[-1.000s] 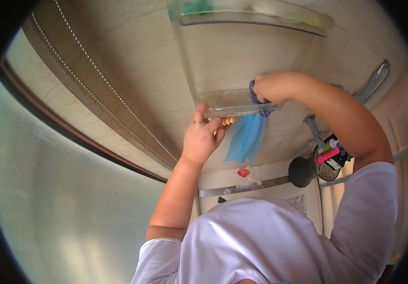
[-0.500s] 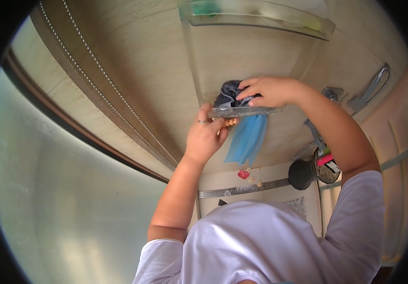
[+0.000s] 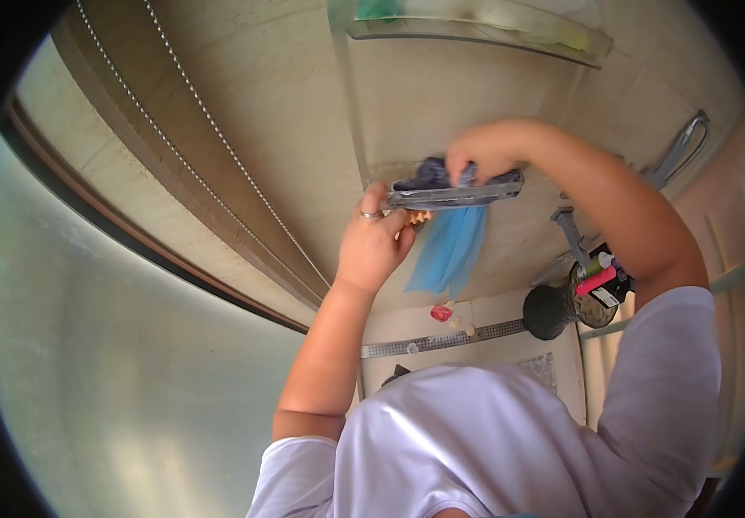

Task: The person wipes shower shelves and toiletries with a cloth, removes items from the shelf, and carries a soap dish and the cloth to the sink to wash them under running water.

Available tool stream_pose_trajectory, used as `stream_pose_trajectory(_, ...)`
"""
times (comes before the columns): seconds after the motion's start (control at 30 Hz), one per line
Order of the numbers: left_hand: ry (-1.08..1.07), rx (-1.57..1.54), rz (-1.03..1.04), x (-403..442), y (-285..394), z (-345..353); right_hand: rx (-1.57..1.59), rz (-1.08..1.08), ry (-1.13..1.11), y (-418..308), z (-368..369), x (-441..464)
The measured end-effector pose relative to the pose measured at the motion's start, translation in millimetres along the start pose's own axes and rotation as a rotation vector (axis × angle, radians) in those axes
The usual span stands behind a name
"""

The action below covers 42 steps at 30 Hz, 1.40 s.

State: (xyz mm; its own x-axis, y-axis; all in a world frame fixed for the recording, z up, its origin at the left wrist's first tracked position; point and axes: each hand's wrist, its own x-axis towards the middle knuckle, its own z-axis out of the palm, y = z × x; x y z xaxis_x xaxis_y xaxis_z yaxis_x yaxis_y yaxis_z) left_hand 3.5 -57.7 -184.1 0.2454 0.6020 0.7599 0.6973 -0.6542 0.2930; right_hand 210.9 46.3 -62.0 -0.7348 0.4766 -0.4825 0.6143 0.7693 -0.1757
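Observation:
A clear shelf or tray juts from the tiled wall, and dark, crumpled cloth lies along its top. My left hand, with a ring on one finger, grips the shelf's left end, its fingers bent around the edge. My right hand, slightly blurred, is closed on a bunch of the dark cloth from above. Under the shelf hangs a blue, sheer fabric. Beside my left fingertips is a small orange bumpy item; whether I touch it I cannot tell.
Another clear shelf is higher on the wall. Right of my hands are a metal tap, a handle and a dark round container. A frosted panel stands at left, beaded chains above it. A drain strip crosses the floor.
My right hand has lifted slightly and curled more tightly on the dark cloth. The cloth now spreads further right along the shelf. My left hand has barely moved.

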Motion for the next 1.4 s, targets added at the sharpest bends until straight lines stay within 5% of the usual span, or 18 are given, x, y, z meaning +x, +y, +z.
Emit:
stream_pose_trajectory(0.13, 0.032, -0.066, -0.047, -4.1, 1.5, 4.2, 0.045, 0.102, 0.032, -4.0, 2.3, -5.2)
stream_pose_trajectory(0.33, 0.034, -0.021, -0.064, -4.0, 3.9, 3.5, 0.361, -0.094, 0.410, -32.6, 18.0, 34.6)
stream_pose_trajectory(0.6, 0.010, 0.059, -0.045, 0.4, 8.5, 3.0, -0.091, 0.320, 0.061, -16.7, -0.1, -24.4)
stream_pose_trajectory(0.8, 0.023, -0.017, -0.070, -3.3, 6.5, 2.3, -0.053, 0.346, 0.186, -25.5, 7.6, -18.5)
stream_pose_trajectory(1.03, 0.063, 0.026, -0.010, -4.5, 4.5, 10.6, 0.242, -0.115, 0.480, -44.1, 13.3, 57.7)
stream_pose_trajectory(1.13, 0.052, 0.090, 0.017, -3.8, 4.3, 2.6, 0.297, 0.010, 0.454, -64.4, 3.7, 60.8)
stream_pose_trajectory(1.27, 0.007, 0.123, -0.016, -0.5, 9.9, -2.9, 0.057, -0.231, 0.427, -14.0, 22.2, 55.2)
stream_pose_trajectory(1.4, -0.024, 0.010, -0.078, -3.3, 6.1, 0.3, -0.160, 0.034, 0.540, -8.4, 22.0, -3.8)
